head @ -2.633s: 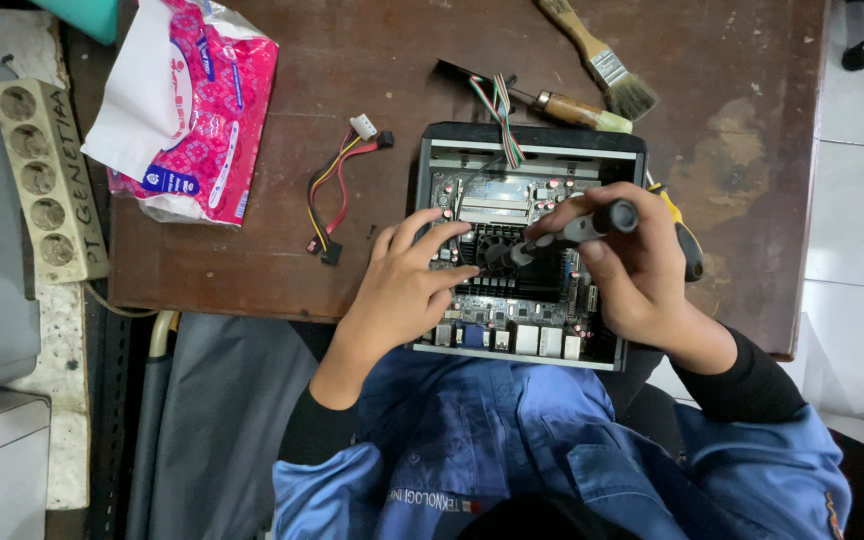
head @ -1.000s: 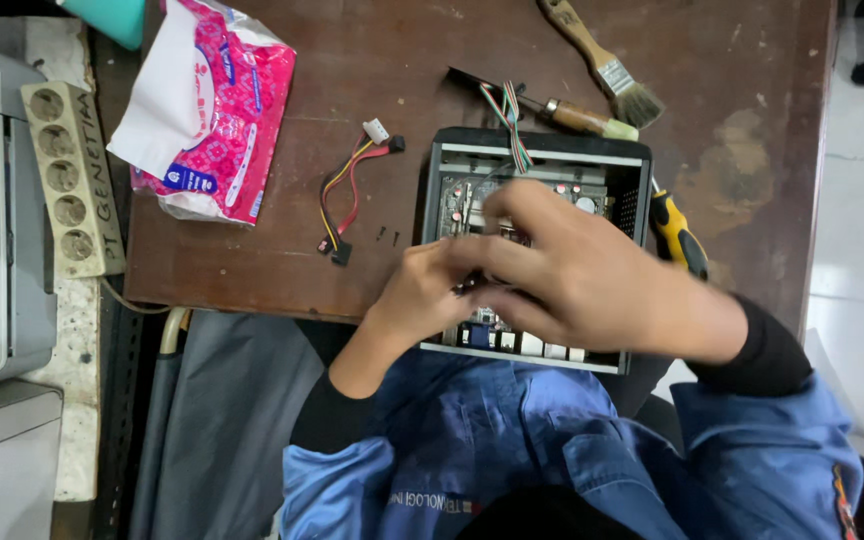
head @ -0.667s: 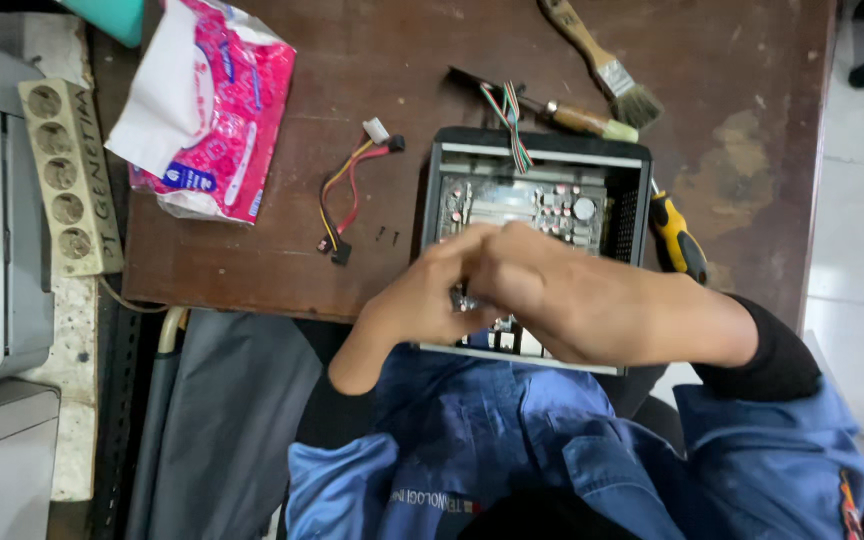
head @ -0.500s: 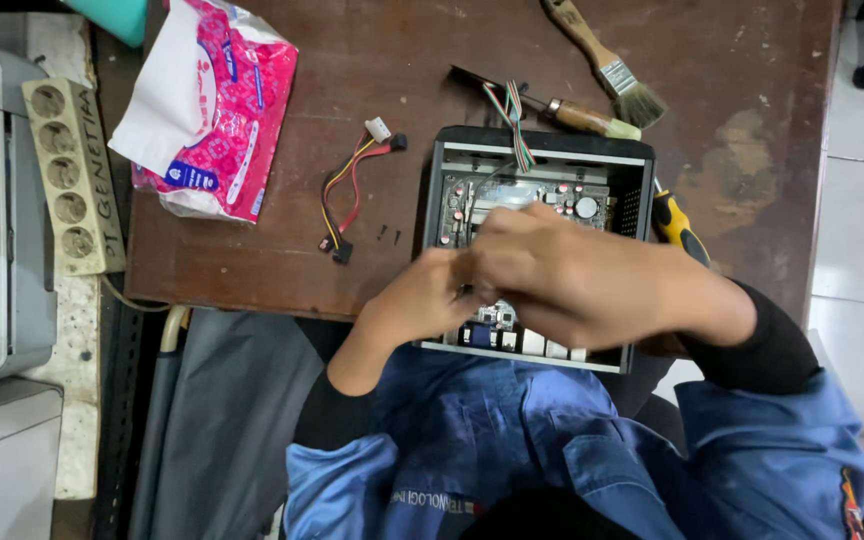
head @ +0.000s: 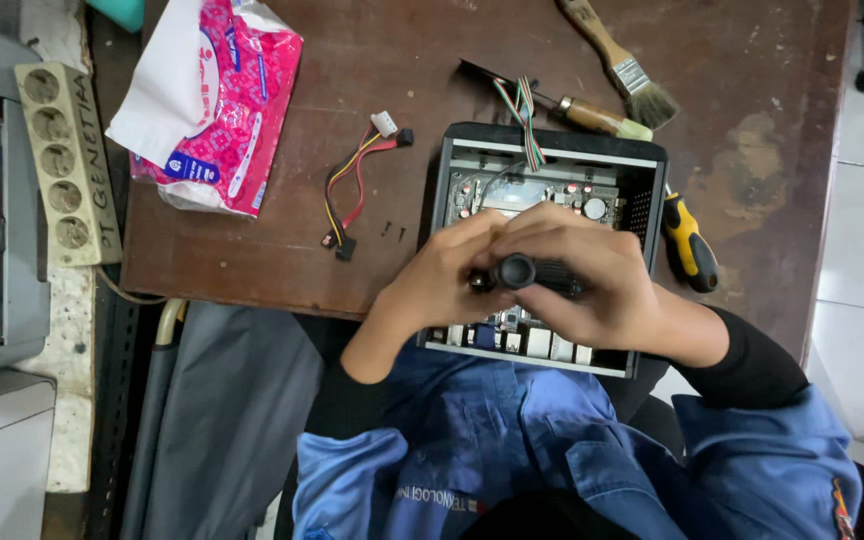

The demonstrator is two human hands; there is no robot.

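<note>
A: Packages? B: Pink-and-white tissue pack (head: 214,105) at the table's far left; beige power strip (head: 67,160) beside it.
A: Hands? B: Right hand (head: 592,280) grips a black screwdriver handle (head: 532,273); left hand (head: 442,275) pinches its tip, above the open computer case (head: 552,165).

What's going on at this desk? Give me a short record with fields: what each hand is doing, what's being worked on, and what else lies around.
Right hand: wrapped around a black tool handle, held over the case
Left hand: fingers at the handle's front end
Worked on: open black computer case with circuit board
Beside case: yellow-black screwdriver
Behind case: paintbrush, wooden-handled tool
Left of case: loose cable bundle, pink tissue pack, power strip
Surface: brown table
</note>
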